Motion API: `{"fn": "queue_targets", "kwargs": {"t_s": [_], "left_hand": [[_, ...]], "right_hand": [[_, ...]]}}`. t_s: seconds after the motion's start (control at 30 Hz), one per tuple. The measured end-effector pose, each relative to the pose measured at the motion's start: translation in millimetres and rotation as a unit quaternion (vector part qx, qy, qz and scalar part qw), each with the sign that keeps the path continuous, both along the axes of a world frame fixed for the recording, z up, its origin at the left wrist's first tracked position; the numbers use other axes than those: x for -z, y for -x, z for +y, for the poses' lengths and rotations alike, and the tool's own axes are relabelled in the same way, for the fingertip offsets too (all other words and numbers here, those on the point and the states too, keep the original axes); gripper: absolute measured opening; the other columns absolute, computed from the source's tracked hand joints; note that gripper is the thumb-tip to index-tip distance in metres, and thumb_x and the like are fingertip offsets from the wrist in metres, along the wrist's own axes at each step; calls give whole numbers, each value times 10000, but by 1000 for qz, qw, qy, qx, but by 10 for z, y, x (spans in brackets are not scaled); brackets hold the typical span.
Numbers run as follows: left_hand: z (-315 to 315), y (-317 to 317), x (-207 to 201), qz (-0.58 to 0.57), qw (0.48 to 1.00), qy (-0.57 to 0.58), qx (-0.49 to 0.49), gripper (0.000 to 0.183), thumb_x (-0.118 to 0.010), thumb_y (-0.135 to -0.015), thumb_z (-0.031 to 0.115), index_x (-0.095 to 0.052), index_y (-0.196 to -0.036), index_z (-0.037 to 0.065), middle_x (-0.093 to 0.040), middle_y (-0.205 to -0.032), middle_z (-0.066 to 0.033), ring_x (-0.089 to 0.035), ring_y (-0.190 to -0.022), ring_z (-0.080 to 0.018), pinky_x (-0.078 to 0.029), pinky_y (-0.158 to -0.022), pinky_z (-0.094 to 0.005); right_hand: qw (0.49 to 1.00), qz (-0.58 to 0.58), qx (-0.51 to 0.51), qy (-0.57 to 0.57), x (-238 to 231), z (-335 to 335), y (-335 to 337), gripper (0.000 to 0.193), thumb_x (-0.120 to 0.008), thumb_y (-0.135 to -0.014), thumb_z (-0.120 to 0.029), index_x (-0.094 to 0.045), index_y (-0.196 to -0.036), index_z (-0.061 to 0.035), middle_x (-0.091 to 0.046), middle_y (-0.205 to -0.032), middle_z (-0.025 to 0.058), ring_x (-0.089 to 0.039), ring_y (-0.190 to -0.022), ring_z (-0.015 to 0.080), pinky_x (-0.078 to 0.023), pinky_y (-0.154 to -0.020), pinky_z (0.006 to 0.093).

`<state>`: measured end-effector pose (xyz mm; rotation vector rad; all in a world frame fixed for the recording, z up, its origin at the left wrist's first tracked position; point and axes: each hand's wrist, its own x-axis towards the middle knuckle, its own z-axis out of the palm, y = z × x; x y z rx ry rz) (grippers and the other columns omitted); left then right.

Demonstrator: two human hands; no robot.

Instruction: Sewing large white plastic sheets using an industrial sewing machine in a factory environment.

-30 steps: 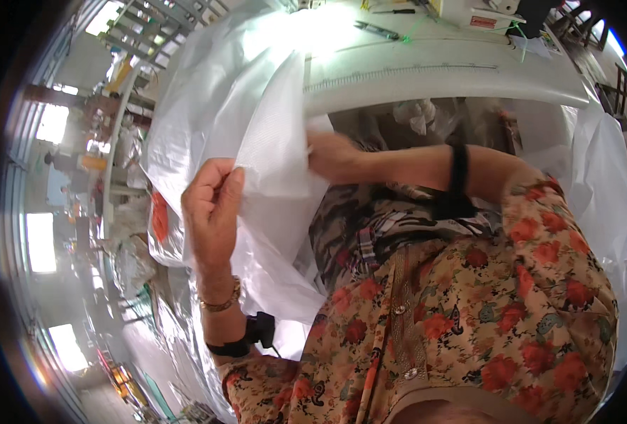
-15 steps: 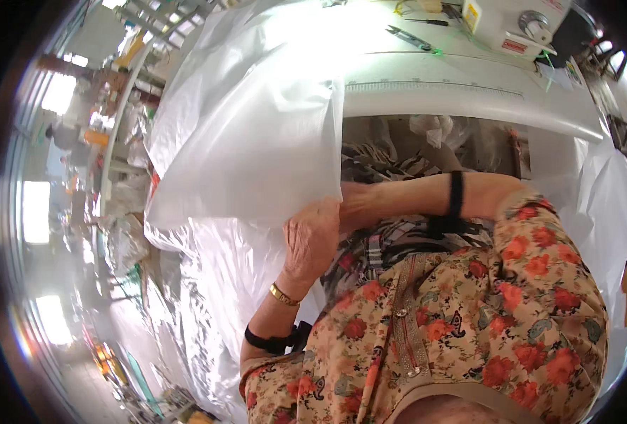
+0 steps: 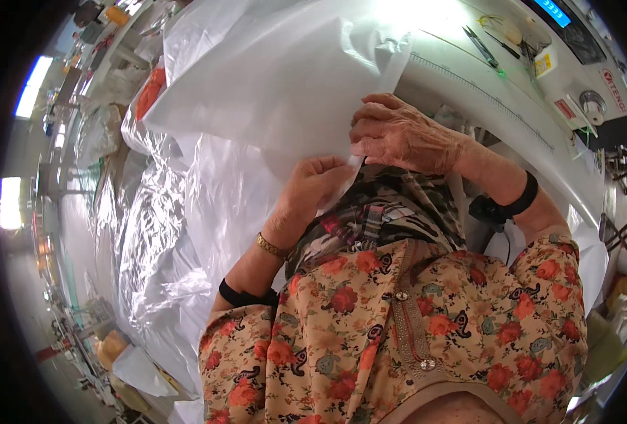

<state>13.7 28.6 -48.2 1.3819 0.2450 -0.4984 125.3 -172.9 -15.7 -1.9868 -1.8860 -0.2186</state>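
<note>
A large white translucent plastic sheet (image 3: 257, 92) spreads over the table's left part and hangs toward my lap. At its near corner, my left hand (image 3: 317, 185) pinches the edge between thumb and fingers. Just above and to the right, my right hand (image 3: 405, 134) has its fingers curled over the same edge, which runs up as a folded strip toward the far side. Some fingertips are hidden behind the plastic. Below the hands lies camouflage-patterned cloth (image 3: 398, 191) across my lap.
On the white table stands a sewing machine (image 3: 575, 92) at the far right. Thread snips (image 3: 484, 48) and a thin dark-handled tool (image 3: 504, 46) lie left of it. A ruler scale (image 3: 483, 95) runs along the table. More shiny plastic (image 3: 165, 233) drapes down at the left.
My right hand has come up from beside the left hand and now rests on the sheet's edge. My left hand has risen slightly. The view has turned, showing more of the machine.
</note>
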Motion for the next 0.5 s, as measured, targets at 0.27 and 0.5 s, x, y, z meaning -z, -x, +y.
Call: {"fn": "queue_targets", "kwargs": {"t_s": [0.27,0.5], "left_hand": [[-96,107,-210,-291,896,-333,34,234,-635,-904,202,-624,-1028,4,-589,-679,-11,-538,-554,-147,-402,-516,-264],[-233,187,-174,-413,779,-472,-1,468,-643,-861,86,-490,-1301,50,-656,-841,-128,-656,-752,-307,-505,-658,-391]], "right_hand": [[1000,-23,-10,15,60,22,10,124,-591,-787,-158,-632,-884,-93,-594,-932,9,-530,-1055,198,-374,-1038,388],[999,-12,36,-15,28,100,130,99,-616,-824,-165,-626,-868,-77,-598,-973,29,-541,-1032,217,-397,-983,378]]}}
